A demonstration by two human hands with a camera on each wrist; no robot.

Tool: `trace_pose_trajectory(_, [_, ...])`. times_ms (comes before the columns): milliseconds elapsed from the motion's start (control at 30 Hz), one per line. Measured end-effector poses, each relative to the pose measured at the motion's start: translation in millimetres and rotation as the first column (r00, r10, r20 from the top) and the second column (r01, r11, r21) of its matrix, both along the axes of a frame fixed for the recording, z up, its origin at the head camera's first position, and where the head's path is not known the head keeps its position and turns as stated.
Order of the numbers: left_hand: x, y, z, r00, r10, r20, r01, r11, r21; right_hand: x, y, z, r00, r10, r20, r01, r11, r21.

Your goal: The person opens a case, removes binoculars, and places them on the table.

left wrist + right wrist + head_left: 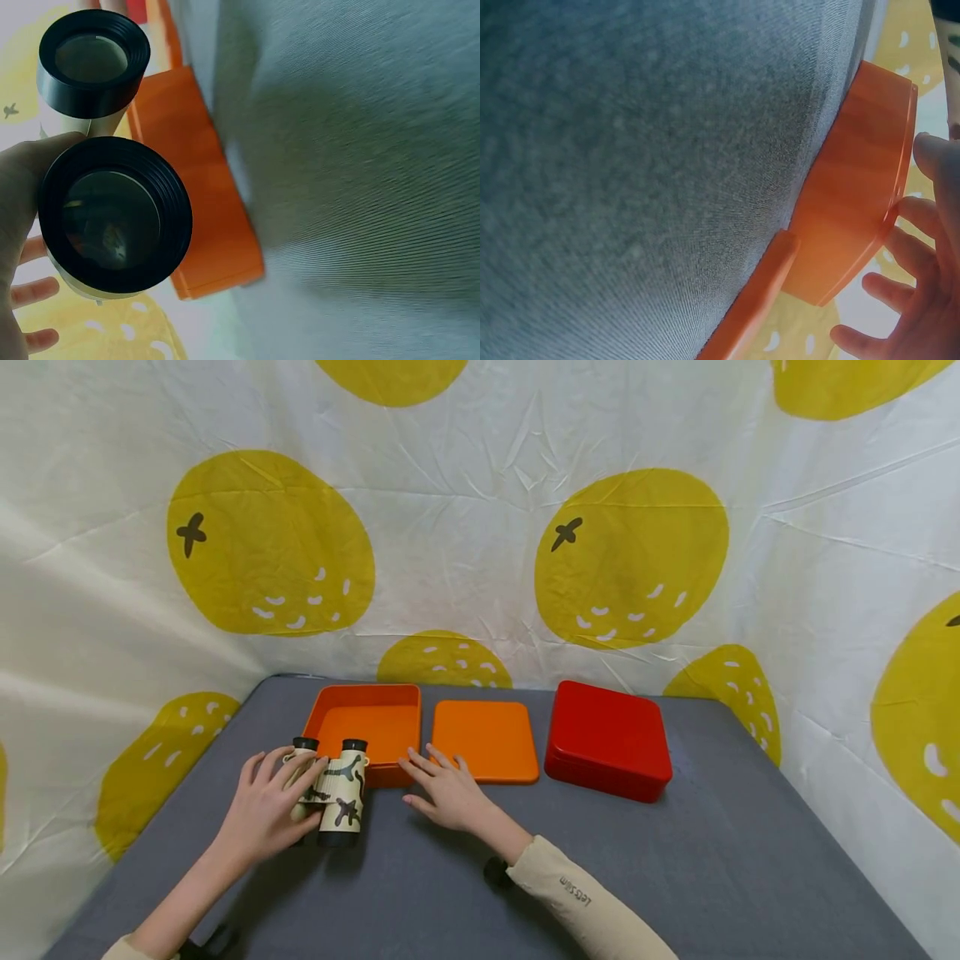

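My left hand (pixel 270 806) grips a pair of camouflage-patterned binoculars (pixel 345 797) with black eyepieces and black front rims. The binoculars are held above the table, at the near side of an open orange box (pixel 397 772). In the left wrist view both large lenses of the binoculars (pixel 112 229) face the camera, with the thumb against them. My right hand (pixel 450 793) has its fingers spread at the box's near right corner. In the right wrist view its fingertips are close to the rim of the orange box (pixel 855 180); contact is hard to tell.
A flat orange lid (pixel 483 742) lies just right of the box. Farther right sits a closed red box (pixel 609 739). All stand on a grey cloth-covered table (pixel 712 860). Behind and at the sides hangs a white curtain (pixel 465 552) printed with yellow fruit.
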State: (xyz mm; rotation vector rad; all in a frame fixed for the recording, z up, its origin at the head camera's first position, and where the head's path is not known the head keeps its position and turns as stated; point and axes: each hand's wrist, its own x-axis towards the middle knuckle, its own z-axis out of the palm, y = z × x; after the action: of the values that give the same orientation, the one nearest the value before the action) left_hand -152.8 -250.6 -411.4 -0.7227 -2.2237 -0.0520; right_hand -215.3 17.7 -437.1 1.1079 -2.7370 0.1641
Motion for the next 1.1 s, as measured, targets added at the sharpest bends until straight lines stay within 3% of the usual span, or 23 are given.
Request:
trace_pose_trajectory(200, [10.5,-2,-11.0,0.999,0.005,0.043,-0.003,1.000,-0.030,-0.1,0,0.1,1.000,0.001,0.014,-0.001,1.000,-0.008])
trace_pose_trajectory(500, [16.4,4,-20.9,0.997,0.017,0.078,-0.012,0.998,-0.063,-0.3,0,0.5,1.000,0.000,-0.001,0.000,1.000,-0.011])
trace_pose_trajectory(1100, [14.1,4,-30.6,0.980,0.054,0.190,-0.039,0.996,-0.082,-0.7,0,-5.2,1.000,-0.003,-0.020,0.004,1.000,0.019])
